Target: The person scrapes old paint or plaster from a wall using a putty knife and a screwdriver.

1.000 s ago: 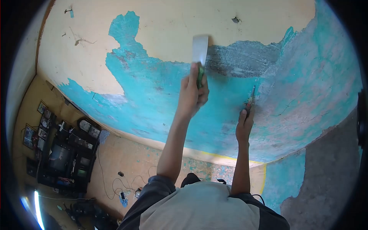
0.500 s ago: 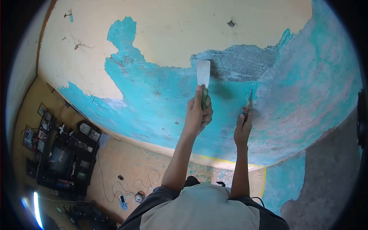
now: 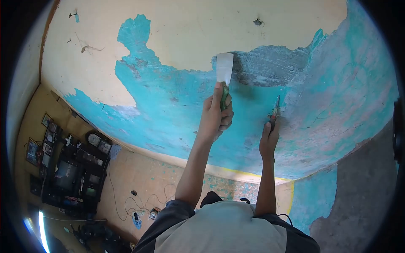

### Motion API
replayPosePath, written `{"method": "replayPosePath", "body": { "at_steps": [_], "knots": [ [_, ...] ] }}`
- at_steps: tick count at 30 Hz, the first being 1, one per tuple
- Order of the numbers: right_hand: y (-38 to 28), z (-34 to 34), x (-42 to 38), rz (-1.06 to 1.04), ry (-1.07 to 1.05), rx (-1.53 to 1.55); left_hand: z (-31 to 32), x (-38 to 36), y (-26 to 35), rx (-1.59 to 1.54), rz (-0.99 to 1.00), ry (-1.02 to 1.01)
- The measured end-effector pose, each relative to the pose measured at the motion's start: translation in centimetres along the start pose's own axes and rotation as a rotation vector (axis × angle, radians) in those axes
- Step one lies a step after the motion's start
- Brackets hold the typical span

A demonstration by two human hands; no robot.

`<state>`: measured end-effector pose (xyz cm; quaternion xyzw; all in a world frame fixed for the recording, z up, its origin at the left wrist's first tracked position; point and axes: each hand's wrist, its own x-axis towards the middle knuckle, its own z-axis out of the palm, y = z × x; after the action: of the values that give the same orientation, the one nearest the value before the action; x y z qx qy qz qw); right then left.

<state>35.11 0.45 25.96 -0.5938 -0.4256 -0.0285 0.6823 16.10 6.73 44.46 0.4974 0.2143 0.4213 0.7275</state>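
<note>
My left hand (image 3: 214, 111) is closed around the green handle of a putty knife (image 3: 225, 67). Its wide metal blade points up the wall (image 3: 168, 114), the tip overlapping the ragged edge between cream paint and a bare grey patch (image 3: 270, 65). Lower and to the right, my right hand (image 3: 268, 141) grips a slim tool (image 3: 275, 110) with a dark, reddish handle and a narrow metal end, which looks like a scraper turned edge-on. That tool points upward in front of the turquoise surface. Both arms reach forward from my body.
Cream paint (image 3: 190, 29) covers the upper wall, with a small hole and nails in it. Down left stand a dark cabinet (image 3: 69, 173) with a television and a lit tube lamp (image 3: 42, 230). Cables (image 3: 126, 206) and small items lie on the floor, among paint flakes.
My left hand has moved up the wall with the putty knife, its blade now at the cream paint's edge. My right hand stays nearly in place, and the view has shifted slightly.
</note>
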Motion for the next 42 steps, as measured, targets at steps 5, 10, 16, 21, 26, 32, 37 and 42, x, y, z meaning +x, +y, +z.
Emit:
{"method": "replayPosePath", "body": {
  "at_steps": [5, 10, 16, 21, 26, 32, 37, 42],
  "knots": [
    [-0.3, -0.2, 0.0, 0.02, -0.03, 0.04, 0.0, -0.4, -0.9, -0.027, -0.024, 0.026],
    [0.3, 0.1, -0.1, 0.008, 0.012, -0.014, -0.4, 0.3, 0.6, -0.007, 0.01, -0.042],
    [0.1, 0.1, -0.2, 0.015, 0.003, -0.009, 0.5, -0.3, -0.1, -0.001, -0.019, 0.02],
    [-0.1, 0.1, -0.5, 0.012, 0.023, -0.018, -0.7, -0.2, -1.0, 0.04, -0.009, -0.011],
    [0.1, 0.3, -0.2, -0.015, 0.027, -0.03, 0.6, 0.1, 0.6, 0.011, -0.052, -0.031],
    [0.6, 0.2, -0.3, -0.02, 0.017, -0.033, -0.9, -0.2, -1.5, -0.003, -0.013, -0.029],
    [0.3, 0.2, -0.4, -0.017, 0.016, -0.023, 0.4, 0.1, 0.7, 0.015, -0.033, -0.033],
    [0.0, 0.2, -0.1, -0.015, 0.018, -0.03, -2.0, -0.3, -2.2, -0.014, 0.081, -0.031]
  ]
}}
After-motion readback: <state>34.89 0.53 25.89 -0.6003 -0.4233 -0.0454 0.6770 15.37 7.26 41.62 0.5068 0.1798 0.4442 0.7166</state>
